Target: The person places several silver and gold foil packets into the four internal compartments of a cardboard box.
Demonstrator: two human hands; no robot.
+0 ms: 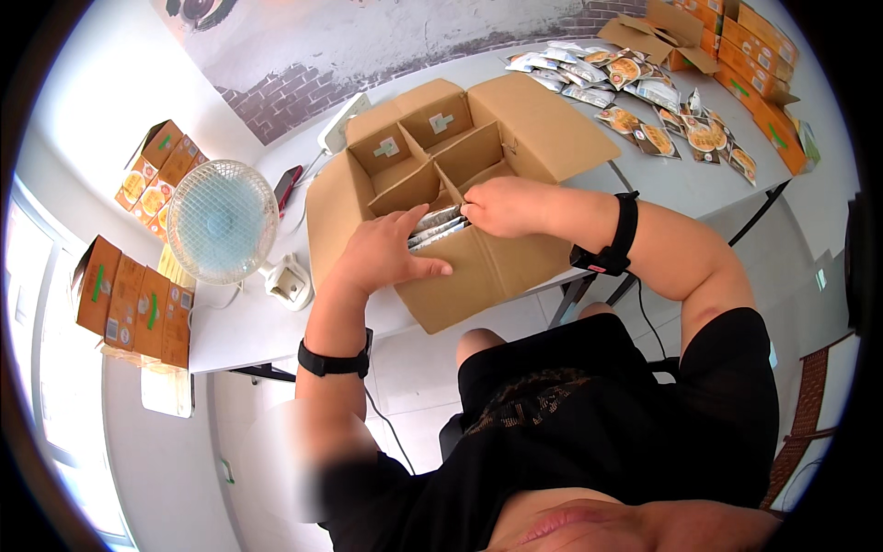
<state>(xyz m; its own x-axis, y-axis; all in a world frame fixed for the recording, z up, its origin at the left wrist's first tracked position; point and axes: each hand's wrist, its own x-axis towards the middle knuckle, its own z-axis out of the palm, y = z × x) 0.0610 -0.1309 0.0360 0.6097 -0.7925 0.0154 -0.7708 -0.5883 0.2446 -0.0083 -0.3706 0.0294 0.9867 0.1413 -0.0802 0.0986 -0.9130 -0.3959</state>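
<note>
A brown cardboard box [515, 267] stands with its flaps spread, cut into compartments by cardboard dividers [469, 155]. Silvery flat packets [437, 225] stand on edge in its near compartment. My left hand [382, 253] rests over the left end of these packets, fingers apart and thumb stretched along the near wall. At their right end, beside a divider, my right hand [504, 206] is closed with fingertips pressed together. Whether it pinches a packet or the divider's edge is hidden. The far compartments show bare cardboard.
A white desk fan [223, 223] stands left of the box, near a red and black phone [288, 184]. Orange cartons [138, 304] are stacked at the left. Loose food pouches [644, 101] lie at the far right, before more orange cartons [754, 64] and an opened brown box [667, 37].
</note>
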